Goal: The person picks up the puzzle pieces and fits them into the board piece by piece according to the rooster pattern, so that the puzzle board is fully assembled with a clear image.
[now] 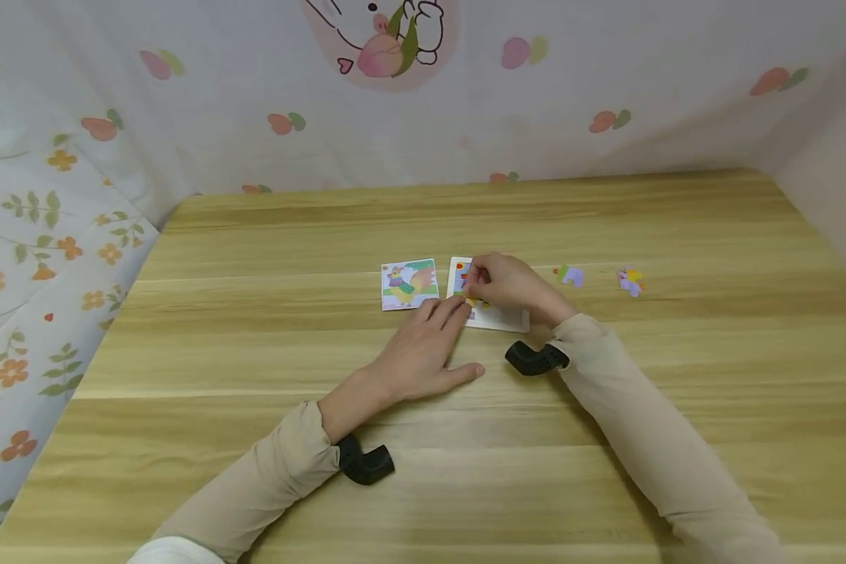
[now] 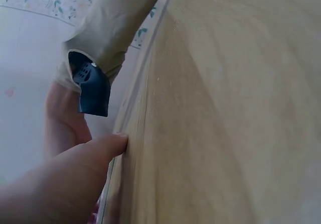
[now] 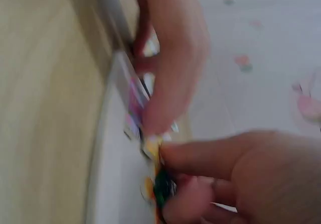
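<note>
A white puzzle tray (image 1: 502, 319), partly filled with colourful pieces, lies on the table under both hands. My right hand (image 1: 509, 280) is over the tray and pinches a small puzzle piece (image 3: 163, 186) between thumb and fingers; its outline is blurred and partly hidden. My left hand (image 1: 423, 356) lies palm down, fingers extended, with its fingertips touching the tray's left part near the assembled pieces. Its thumb (image 2: 85, 174) points out to the side. Left of the tray is a square picture card (image 1: 409, 286) showing a colourful bird.
Right of the tray lie a green and purple puzzle piece cluster (image 1: 569, 275) and another purple and yellow cluster (image 1: 631, 280). The wooden table (image 1: 289, 235) meets a patterned curtain (image 1: 211, 141) at the back. Black curved mounts (image 1: 536, 358) stick out from both wrists.
</note>
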Motion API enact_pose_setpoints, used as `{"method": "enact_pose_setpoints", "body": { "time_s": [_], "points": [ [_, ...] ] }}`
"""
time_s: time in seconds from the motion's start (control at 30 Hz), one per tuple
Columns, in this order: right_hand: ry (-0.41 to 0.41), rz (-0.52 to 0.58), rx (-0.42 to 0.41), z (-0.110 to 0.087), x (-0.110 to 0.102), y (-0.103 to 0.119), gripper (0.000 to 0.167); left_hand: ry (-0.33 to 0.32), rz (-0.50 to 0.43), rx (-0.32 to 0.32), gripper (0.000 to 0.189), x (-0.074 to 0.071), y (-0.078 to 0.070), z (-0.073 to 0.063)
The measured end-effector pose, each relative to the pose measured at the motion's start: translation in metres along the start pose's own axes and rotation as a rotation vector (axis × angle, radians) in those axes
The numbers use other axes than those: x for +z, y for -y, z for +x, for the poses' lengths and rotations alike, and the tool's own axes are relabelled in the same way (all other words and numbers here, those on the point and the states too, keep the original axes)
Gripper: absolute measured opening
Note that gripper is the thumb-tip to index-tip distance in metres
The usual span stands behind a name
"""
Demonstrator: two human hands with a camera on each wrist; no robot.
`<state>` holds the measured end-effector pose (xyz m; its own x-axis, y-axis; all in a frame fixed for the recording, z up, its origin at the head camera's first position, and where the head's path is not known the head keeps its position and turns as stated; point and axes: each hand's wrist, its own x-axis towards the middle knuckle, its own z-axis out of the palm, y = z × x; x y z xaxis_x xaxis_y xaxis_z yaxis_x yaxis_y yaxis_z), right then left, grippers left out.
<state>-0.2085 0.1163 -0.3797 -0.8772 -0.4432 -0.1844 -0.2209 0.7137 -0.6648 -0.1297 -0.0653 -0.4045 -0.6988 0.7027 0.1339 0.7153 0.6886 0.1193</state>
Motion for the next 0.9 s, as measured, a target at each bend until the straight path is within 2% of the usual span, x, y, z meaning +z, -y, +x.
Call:
{"method": "enact_pose_setpoints", "body": {
  "time_s": [0.13, 0.27, 0.37, 0.67, 0.9],
  "points": [
    [0.021, 0.051, 0.039, -0.0006, -0.0009, -0.0056, 0.012, -0.010, -0.028, 0.027, 0.079, 0.0047, 0.0006, -0.0012],
    [0.012, 0.014, 0.009, 0.0004, 0.0004, -0.0017, 0.012, -0.028, -0.025, 0.013, 0.079, 0.0075, 0.0017, -0.0042],
    [-0.006, -0.003, 0.023, -0.0008, 0.0005, 0.0002, 0.014, -0.037, -0.037, 0.008, 0.079, 0.0077, 0.0016, -0.0045],
    [-0.039, 0.036, 0.089, -0.0008, 0.0000, 0.0019, 0.013, -0.004, -0.075, -0.015, 0.080, 0.0080, 0.0014, -0.0040],
    [-0.027, 0.037, 0.022, 0.0010, -0.0011, -0.0047, 0.017, -0.014, -0.071, -0.016, 0.079, 0.0077, 0.0018, -0.0039]
  ]
}}
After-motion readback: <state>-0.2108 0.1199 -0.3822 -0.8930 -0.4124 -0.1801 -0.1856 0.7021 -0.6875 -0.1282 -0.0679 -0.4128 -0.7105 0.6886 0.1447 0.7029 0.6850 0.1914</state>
